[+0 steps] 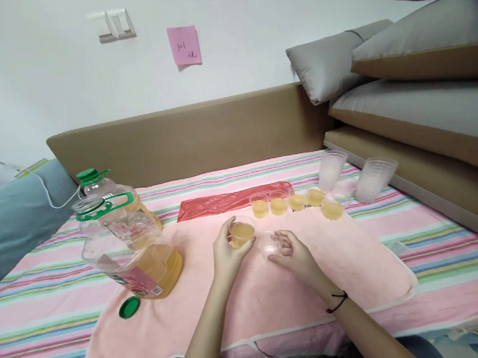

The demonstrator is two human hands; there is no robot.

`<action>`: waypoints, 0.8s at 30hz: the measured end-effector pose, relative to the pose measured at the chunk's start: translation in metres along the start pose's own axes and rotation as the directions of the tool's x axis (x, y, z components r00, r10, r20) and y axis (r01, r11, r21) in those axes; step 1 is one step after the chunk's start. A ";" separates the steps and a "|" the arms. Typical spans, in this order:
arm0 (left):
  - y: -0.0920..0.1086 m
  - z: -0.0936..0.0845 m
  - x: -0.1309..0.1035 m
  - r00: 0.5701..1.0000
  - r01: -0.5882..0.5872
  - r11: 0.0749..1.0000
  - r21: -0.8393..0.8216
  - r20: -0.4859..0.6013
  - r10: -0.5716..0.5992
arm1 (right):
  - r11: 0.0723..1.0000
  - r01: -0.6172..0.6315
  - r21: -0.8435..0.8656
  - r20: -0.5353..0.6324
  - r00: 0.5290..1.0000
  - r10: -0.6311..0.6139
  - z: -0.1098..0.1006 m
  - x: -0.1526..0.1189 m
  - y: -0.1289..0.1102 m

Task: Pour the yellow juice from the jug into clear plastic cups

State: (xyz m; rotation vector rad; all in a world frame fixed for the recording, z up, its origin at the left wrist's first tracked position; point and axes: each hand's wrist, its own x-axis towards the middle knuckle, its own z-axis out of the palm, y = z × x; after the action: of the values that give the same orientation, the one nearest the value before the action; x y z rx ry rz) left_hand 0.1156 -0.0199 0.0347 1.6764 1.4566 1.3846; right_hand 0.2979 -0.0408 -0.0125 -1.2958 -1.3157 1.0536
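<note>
My left hand (230, 247) is wrapped round a clear plastic cup of yellow liquid (242, 234). Beside it, my right hand (290, 253) grips a clear plastic cup (269, 247) that looks empty. The two cups are close together over the pink cloth (185, 321); whether they touch each other or rest on the cloth, I cannot tell. Just beyond my hands stand several clear cups with yellow liquid (278, 205), in a row running to the right.
At left stands an uncapped large bottle (146, 268) of yellow liquid, its green cap (129, 308) lying before it. Behind is a capped bottle (114, 186). Cup stacks (332, 170) stand at back right, near piled cushions (418, 97). A red plastic bag (233, 200) lies behind the row.
</note>
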 end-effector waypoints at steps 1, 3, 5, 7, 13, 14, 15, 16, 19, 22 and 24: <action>-0.001 0.000 0.000 1.000 -0.009 1.000 0.011 0.007 0.009 | 1.000 0.005 -0.001 -0.002 1.000 -0.005 0.000 0.000 0.002; -0.002 0.001 0.000 0.999 -0.030 0.999 0.030 0.020 0.029 | 1.000 0.012 0.000 -0.002 1.000 -0.012 0.001 0.002 0.007; -0.003 0.001 0.000 0.998 -0.058 0.997 0.052 0.029 0.056 | 1.000 0.017 -0.001 0.000 1.000 -0.017 0.001 0.003 0.012; -0.006 0.001 0.000 0.996 -0.079 0.994 0.072 0.042 0.076 | 1.000 0.022 0.009 0.002 1.000 -0.022 0.001 0.004 0.016; -0.011 -0.001 0.002 0.992 -0.110 0.989 0.097 0.076 0.103 | 0.999 0.035 0.022 -0.004 0.999 -0.035 0.001 0.005 0.020; -0.011 -0.001 0.002 0.991 -0.114 0.989 0.096 0.082 0.106 | 0.999 0.032 0.015 -0.011 0.999 -0.031 0.002 0.004 0.019; -0.011 -0.002 0.002 0.990 -0.117 0.989 0.094 0.088 0.109 | 1.000 0.027 0.007 -0.017 0.999 -0.027 0.002 0.004 0.018; -0.011 -0.002 0.002 0.990 -0.118 0.989 0.093 0.089 0.110 | 1.000 0.023 -0.001 -0.020 1.000 -0.023 0.002 0.004 0.016; -0.008 -0.002 0.001 0.990 -0.121 0.987 0.104 0.090 0.112 | 1.000 0.018 -0.022 -0.019 1.000 -0.018 0.001 0.003 0.014; -0.006 -0.002 0.001 0.988 -0.132 0.983 0.124 0.094 0.121 | 0.999 0.022 -0.046 -0.015 1.000 -0.022 0.001 0.003 0.015; -0.005 -0.001 0.001 0.986 -0.148 0.979 0.137 0.093 0.136 | 0.998 0.031 -0.055 -0.013 0.999 -0.032 0.001 0.004 0.017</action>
State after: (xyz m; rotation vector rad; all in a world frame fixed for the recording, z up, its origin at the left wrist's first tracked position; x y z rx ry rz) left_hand 0.1121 -0.0182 0.0306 1.9386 1.4438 1.2921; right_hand 0.2999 -0.0358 -0.0290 -1.3164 -1.3583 0.9915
